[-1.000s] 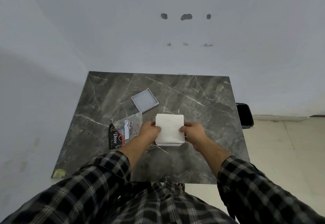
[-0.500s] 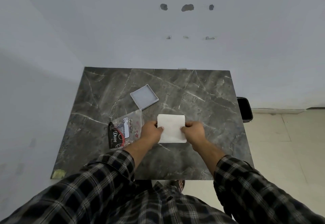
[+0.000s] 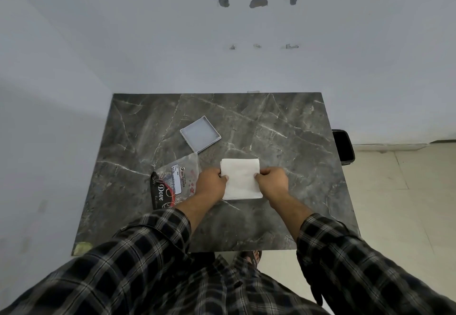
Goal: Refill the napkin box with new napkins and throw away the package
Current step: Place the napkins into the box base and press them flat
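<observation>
A white stack of napkins (image 3: 240,178) sits in the middle of the dark marble table (image 3: 283,129); the box under it is hidden by the napkins. My left hand (image 3: 211,182) grips the stack's left edge and my right hand (image 3: 272,181) grips its right edge. The clear plastic napkin package (image 3: 176,178) with a black and red end lies flat just left of my left hand. The pale square box lid (image 3: 200,136) lies upside down behind the package.
A black bin (image 3: 343,147) stands on the floor past the table's right edge. The table sits against a white wall at the back and left. A yellowish scrap (image 3: 82,248) marks the table's near left corner.
Both hands have stayed on the napkin stack's sides. The white box rim seen under the stack a second ago no longer shows. The camera has tilted slightly.
</observation>
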